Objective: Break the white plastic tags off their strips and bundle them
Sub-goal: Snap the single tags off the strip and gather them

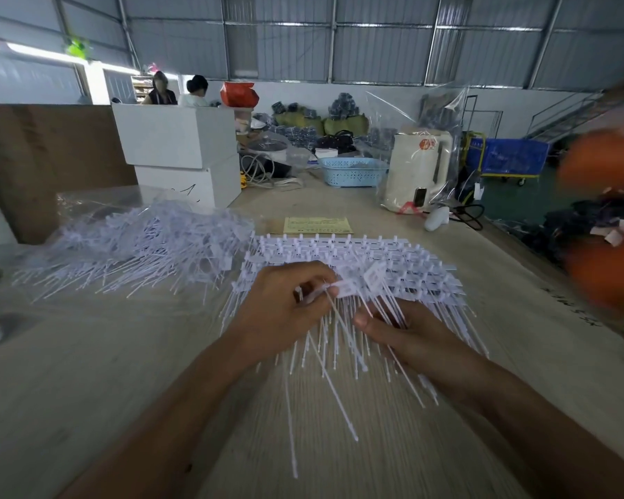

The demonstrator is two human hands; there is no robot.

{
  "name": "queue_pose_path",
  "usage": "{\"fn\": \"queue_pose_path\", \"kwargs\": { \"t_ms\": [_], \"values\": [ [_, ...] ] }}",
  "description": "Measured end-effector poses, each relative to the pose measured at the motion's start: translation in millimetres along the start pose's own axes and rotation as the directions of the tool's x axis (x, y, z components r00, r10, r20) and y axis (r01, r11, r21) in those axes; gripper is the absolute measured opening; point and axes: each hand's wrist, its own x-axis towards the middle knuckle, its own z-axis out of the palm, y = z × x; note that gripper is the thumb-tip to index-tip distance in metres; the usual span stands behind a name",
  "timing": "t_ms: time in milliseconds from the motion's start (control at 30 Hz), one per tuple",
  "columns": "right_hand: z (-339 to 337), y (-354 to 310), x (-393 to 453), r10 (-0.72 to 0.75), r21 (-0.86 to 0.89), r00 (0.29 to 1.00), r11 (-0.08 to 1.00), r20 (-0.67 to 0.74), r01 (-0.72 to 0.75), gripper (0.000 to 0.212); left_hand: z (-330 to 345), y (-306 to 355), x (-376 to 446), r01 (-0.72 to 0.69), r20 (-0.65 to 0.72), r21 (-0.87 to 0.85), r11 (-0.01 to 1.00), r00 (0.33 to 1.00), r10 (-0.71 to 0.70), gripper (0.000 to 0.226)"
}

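A stack of white plastic tag strips (368, 257) lies on the wooden table (105, 372) in front of me, the thin tails pointing toward me. My left hand (281, 311) pinches the flat heads of a few tags (346, 288) at the stack's near edge. My right hand (407, 336) grips a bunch of long tag tails just right of it. Several loose tails fan out below both hands. A heap of separated tags (134, 243) lies on clear plastic at the left.
White boxes (181, 156) stand behind the heap. A yellow paper slip (317, 225) lies beyond the strips. Farther back are a blue basket (353, 171), a white kettle in a clear bag (418, 171) and a white handheld tool (436, 217). Two people sit far off at the left.
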Motion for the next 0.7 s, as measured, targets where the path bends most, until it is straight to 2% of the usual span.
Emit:
{"fn": "queue_pose_path", "kwargs": {
  "t_ms": [100, 233, 367, 567, 700],
  "values": [
    [3.0, -0.3, -0.5, 0.052, 0.042, 0.999, 0.998, -0.003, -0.052, 0.035, -1.6, -0.3, -1.1, 0.035, -0.049, -0.004, 0.999, 0.998, -0.035, 0.003],
    [4.3, -1.2, -0.3, 0.109, 0.019, 0.994, 0.994, -0.015, -0.109, 0.042, -1.7, 1.3, -1.1, 0.029, -0.05, -0.005, 1.0, 0.998, -0.029, 0.008],
    [4.8, -2.2, 1.4, 0.086, -0.031, 0.994, 0.996, -0.071, -0.088, 0.054, -1.3, 0.5, -0.4, 0.048, -0.044, -0.038, 0.998, 0.998, -0.05, 0.009],
    [4.0, -0.5, 2.5, 0.076, 0.128, 0.996, 0.989, -0.05, -0.069, 0.046, 2.5, 2.1, -1.5, 0.128, 0.025, -0.073, 0.989, 0.992, -0.127, 0.03],
    [5.2, -2.0, 2.0, 0.098, 0.178, 0.994, 0.98, -0.048, -0.088, 0.037, 9.4, 4.7, -4.8, -0.004, 0.079, 0.08, 0.997, 0.997, -0.003, 0.028]
  ]
}}
